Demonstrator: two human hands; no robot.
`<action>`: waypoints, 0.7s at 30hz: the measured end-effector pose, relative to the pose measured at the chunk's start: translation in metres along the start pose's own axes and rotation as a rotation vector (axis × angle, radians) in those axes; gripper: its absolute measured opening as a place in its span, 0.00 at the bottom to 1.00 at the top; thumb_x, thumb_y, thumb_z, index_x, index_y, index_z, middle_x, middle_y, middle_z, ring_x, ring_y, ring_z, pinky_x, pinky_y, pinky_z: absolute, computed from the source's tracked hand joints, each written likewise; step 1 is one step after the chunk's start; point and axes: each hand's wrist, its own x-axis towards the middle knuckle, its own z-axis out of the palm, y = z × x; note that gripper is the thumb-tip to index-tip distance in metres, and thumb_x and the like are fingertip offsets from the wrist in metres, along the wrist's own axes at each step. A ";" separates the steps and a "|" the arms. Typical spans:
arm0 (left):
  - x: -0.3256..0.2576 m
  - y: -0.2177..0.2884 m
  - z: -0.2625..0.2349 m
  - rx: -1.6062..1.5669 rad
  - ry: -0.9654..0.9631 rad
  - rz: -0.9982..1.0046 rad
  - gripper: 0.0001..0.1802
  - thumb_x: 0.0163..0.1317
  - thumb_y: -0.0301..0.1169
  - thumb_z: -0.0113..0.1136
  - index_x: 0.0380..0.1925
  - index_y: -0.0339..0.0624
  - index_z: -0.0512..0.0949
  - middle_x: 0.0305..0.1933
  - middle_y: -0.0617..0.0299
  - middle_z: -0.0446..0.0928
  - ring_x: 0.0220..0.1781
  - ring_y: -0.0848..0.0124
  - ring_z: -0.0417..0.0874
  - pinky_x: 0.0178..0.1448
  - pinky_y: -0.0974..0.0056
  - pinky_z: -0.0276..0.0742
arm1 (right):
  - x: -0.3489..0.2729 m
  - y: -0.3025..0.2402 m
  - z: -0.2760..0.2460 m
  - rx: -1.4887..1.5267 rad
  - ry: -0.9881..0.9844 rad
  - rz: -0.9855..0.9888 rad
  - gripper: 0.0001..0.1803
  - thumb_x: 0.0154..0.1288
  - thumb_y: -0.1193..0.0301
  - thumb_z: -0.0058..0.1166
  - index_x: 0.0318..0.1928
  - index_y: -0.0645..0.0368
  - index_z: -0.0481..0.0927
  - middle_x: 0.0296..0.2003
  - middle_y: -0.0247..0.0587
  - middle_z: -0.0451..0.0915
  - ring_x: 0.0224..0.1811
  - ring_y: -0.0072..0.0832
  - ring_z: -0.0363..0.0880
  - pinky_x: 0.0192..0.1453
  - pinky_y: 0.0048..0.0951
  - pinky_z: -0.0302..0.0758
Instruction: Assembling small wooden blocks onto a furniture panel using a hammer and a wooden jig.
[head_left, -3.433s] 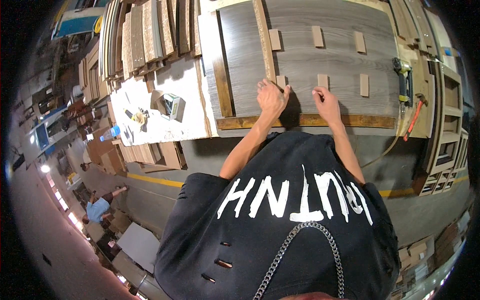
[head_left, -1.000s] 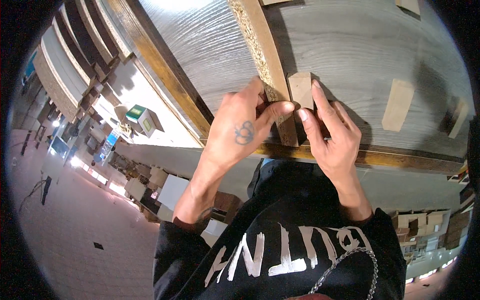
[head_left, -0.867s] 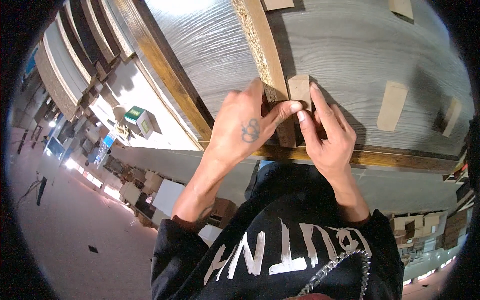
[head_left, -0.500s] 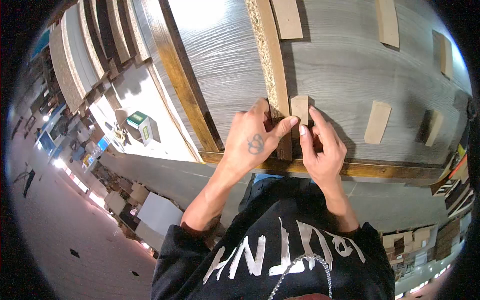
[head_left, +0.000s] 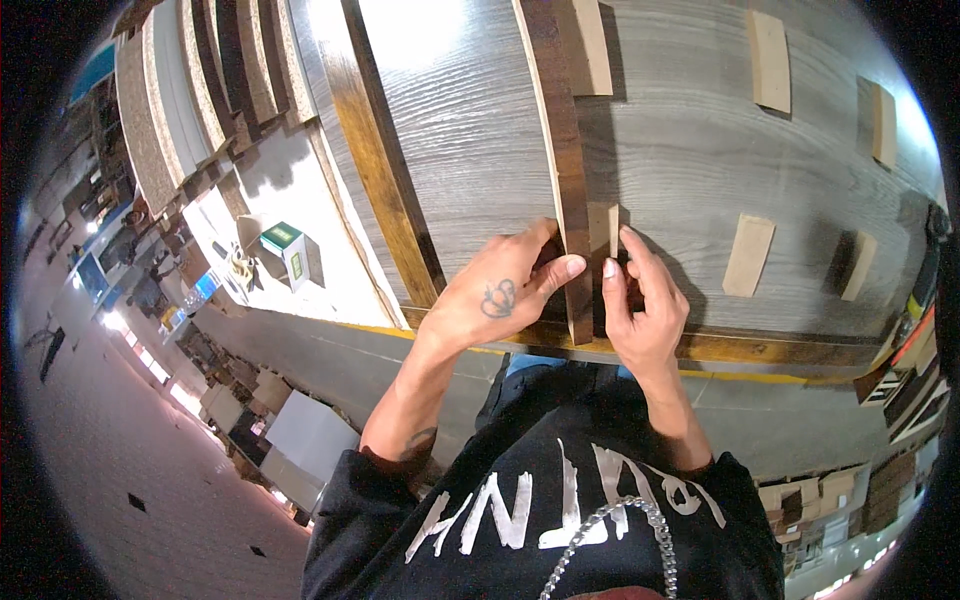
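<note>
Dark strip (head_left: pixel 568 160): runs from the top edge of the frame down to the centre, over the grey board (head_left: pixel 450 150); its lower end overlaps the brown rail (head_left: pixel 770 352). Whether it leans, I cannot tell.
Left hand (head_left: pixel 495 290): grasps the dark strip near its lower end, thumb across it and fingers on its left side (fingertips partly hidden).
Right hand (head_left: pixel 650 305): loosely curled just right of centre, index fingertip at the right side of a small block (head_left: pixel 612 230); whether it pinches the block or merely touches it, I cannot tell.
Small block: at the centre, close along the right of the dark strip, which hides part of it; contact between the two is unclear.
Other blocks: one pale block (head_left: pixel 592 50) beside the dark strip at upper centre, and more spread over the right of the frame.
Left of frame: a slanting brown bar (head_left: pixel 385 170) on the grey board, and beyond it a green-and-white box (head_left: pixel 285 250).
Tipping risk: the far end shows no hand on it, so a twist at the near end could swing or tip the dark strip.
Nudging risk: if the small block is loose, a sideways push from the dark strip or the index finger could skew it.
Pinching risk: the right fingertips are close enough to get caught should the dark strip fall rightward.
</note>
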 end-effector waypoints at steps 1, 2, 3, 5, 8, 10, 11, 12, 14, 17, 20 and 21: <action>-0.001 0.003 -0.001 0.010 0.008 -0.024 0.21 0.70 0.41 0.59 0.36 0.28 0.74 0.18 0.39 0.72 0.19 0.47 0.76 0.29 0.50 0.68 | 0.000 0.000 0.000 -0.002 -0.011 0.007 0.20 0.64 0.75 0.62 0.56 0.65 0.79 0.26 0.41 0.78 0.22 0.25 0.75 0.24 0.27 0.72; -0.002 0.000 -0.001 0.010 0.015 -0.024 0.21 0.70 0.41 0.59 0.36 0.28 0.74 0.18 0.39 0.72 0.19 0.47 0.76 0.29 0.50 0.68 | 0.000 0.000 -0.001 -0.003 -0.022 0.014 0.19 0.65 0.75 0.61 0.56 0.66 0.79 0.26 0.42 0.78 0.21 0.26 0.75 0.23 0.27 0.72; 0.000 -0.004 0.000 0.020 0.019 -0.030 0.21 0.70 0.41 0.59 0.36 0.28 0.74 0.19 0.40 0.73 0.21 0.49 0.78 0.29 0.51 0.70 | 0.000 0.000 -0.001 -0.003 -0.022 0.008 0.19 0.65 0.75 0.61 0.56 0.66 0.79 0.26 0.42 0.78 0.21 0.26 0.75 0.23 0.27 0.72; 0.000 -0.004 -0.004 0.031 0.030 -0.034 0.21 0.70 0.42 0.59 0.36 0.28 0.74 0.19 0.40 0.74 0.22 0.52 0.81 0.29 0.53 0.72 | -0.001 0.001 -0.002 0.009 -0.034 0.033 0.19 0.65 0.75 0.61 0.56 0.66 0.79 0.26 0.42 0.78 0.21 0.26 0.75 0.24 0.27 0.72; -0.002 -0.004 -0.011 -0.104 0.014 -0.190 0.22 0.70 0.41 0.59 0.30 0.28 0.75 0.20 0.45 0.78 0.31 0.61 0.89 0.33 0.58 0.79 | 0.000 -0.002 -0.002 0.010 -0.022 0.031 0.19 0.65 0.75 0.61 0.56 0.66 0.79 0.26 0.41 0.78 0.21 0.25 0.74 0.24 0.27 0.72; -0.003 -0.008 -0.012 -0.110 0.025 -0.167 0.22 0.70 0.40 0.59 0.28 0.27 0.75 0.20 0.45 0.78 0.31 0.61 0.89 0.33 0.58 0.79 | 0.000 -0.001 -0.001 0.018 -0.016 0.019 0.18 0.66 0.74 0.60 0.55 0.66 0.79 0.27 0.41 0.79 0.21 0.24 0.75 0.23 0.27 0.71; -0.004 -0.008 -0.012 -0.119 0.033 -0.144 0.21 0.70 0.38 0.59 0.27 0.27 0.76 0.20 0.45 0.78 0.31 0.61 0.89 0.33 0.59 0.79 | 0.000 -0.002 -0.002 0.020 -0.015 0.018 0.18 0.66 0.74 0.60 0.55 0.66 0.79 0.27 0.41 0.79 0.21 0.24 0.75 0.23 0.27 0.71; -0.005 -0.007 -0.012 -0.118 0.032 -0.143 0.21 0.70 0.38 0.59 0.27 0.27 0.76 0.20 0.45 0.78 0.31 0.61 0.89 0.33 0.59 0.79 | 0.000 -0.002 -0.002 0.016 -0.017 0.013 0.18 0.66 0.74 0.60 0.55 0.66 0.79 0.27 0.41 0.79 0.21 0.24 0.75 0.22 0.27 0.71; -0.007 -0.005 -0.012 0.119 0.080 -0.013 0.18 0.69 0.35 0.61 0.26 0.28 0.77 0.21 0.48 0.79 0.31 0.62 0.89 0.34 0.60 0.80 | 0.002 -0.002 -0.003 0.012 -0.018 0.009 0.18 0.67 0.74 0.60 0.55 0.66 0.79 0.27 0.41 0.79 0.20 0.24 0.75 0.22 0.27 0.71; -0.002 -0.015 -0.007 -0.043 0.095 0.031 0.15 0.67 0.33 0.63 0.30 0.28 0.81 0.21 0.53 0.80 0.29 0.63 0.88 0.35 0.61 0.81 | 0.003 -0.002 -0.002 0.011 -0.003 -0.040 0.18 0.67 0.74 0.60 0.55 0.66 0.79 0.27 0.41 0.79 0.20 0.24 0.75 0.21 0.27 0.70; 0.004 -0.007 -0.007 -0.216 0.105 -0.122 0.16 0.63 0.33 0.67 0.44 0.29 0.82 0.28 0.53 0.83 0.33 0.63 0.87 0.39 0.61 0.82 | 0.004 0.000 -0.003 0.003 -0.014 -0.009 0.18 0.67 0.75 0.59 0.55 0.66 0.78 0.26 0.42 0.79 0.19 0.25 0.75 0.21 0.27 0.70; 0.004 -0.003 -0.006 -0.217 0.105 -0.123 0.16 0.63 0.33 0.67 0.44 0.29 0.82 0.28 0.53 0.83 0.33 0.63 0.87 0.39 0.61 0.82 | 0.004 0.000 -0.002 0.002 -0.009 -0.030 0.17 0.67 0.75 0.59 0.55 0.67 0.78 0.26 0.42 0.79 0.19 0.25 0.75 0.21 0.28 0.70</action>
